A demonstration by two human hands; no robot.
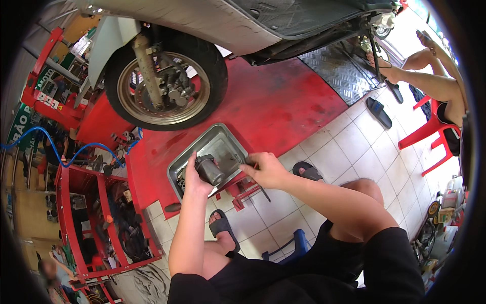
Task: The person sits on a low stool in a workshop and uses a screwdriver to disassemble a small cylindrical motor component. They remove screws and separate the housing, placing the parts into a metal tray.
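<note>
My left hand [195, 178] is wrapped round a grey cylindrical metal part [209, 169], which it holds tilted over a metal tray [174, 166]. The cylinder's narrower end points toward my right hand. Close to the tray's right rim, my right hand [267, 171] is closed, its thumb and fingers pressed together. Whatever is in that grip is too small or hidden to name. Small dark parts [180, 183] lie in the tray's near left corner, partly covered by my left hand.
The tray rests on a red lift platform [283, 96], below a scooter's front wheel [161, 81]. A red tool cart [104, 218] stands at left, with a blue hose [48, 138] above it. Another person's legs [430, 83] show beside a red chair [433, 133]; a loose sandal [378, 112] lies nearby.
</note>
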